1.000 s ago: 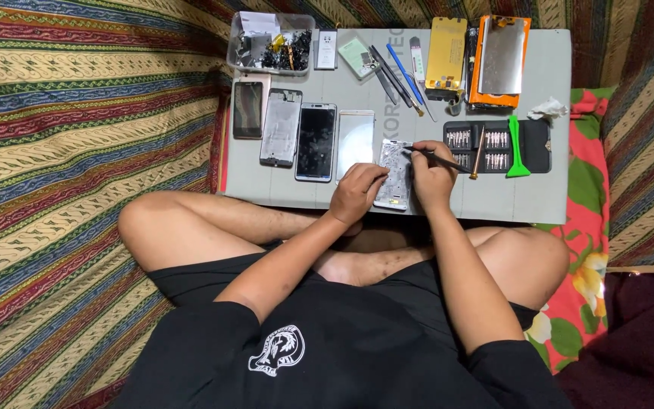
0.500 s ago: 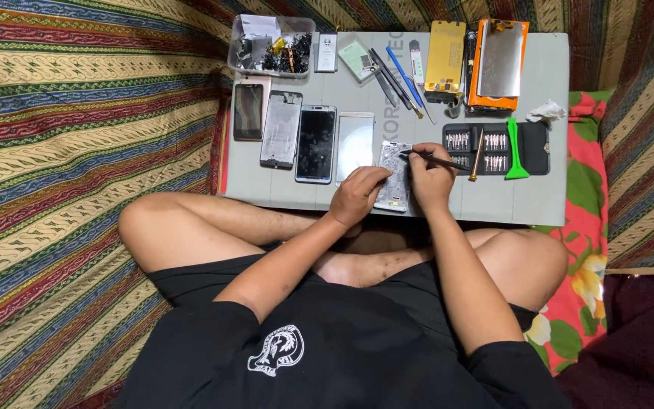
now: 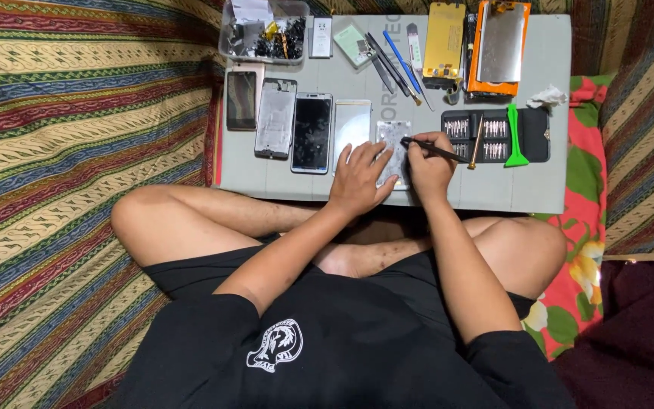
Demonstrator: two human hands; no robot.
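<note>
Phone frame (image 3: 393,148), silver and opened, lies flat on the grey work mat (image 3: 493,189) at its near edge, pinned by the left hand (image 3: 361,178) with fingers spread flat. Right hand (image 3: 427,163) is closed on a black screwdriver (image 3: 437,149), tip on the frame. Farther back lie a bit tray (image 3: 493,130), green pry tool (image 3: 515,138), black-screened phone (image 3: 312,132) and parts box (image 3: 263,30).

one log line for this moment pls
left hand: flat on opened phone | right hand: holds screwdriver, tip on phone | surface: grey mat | nearby: bit set, green pry tool
</note>
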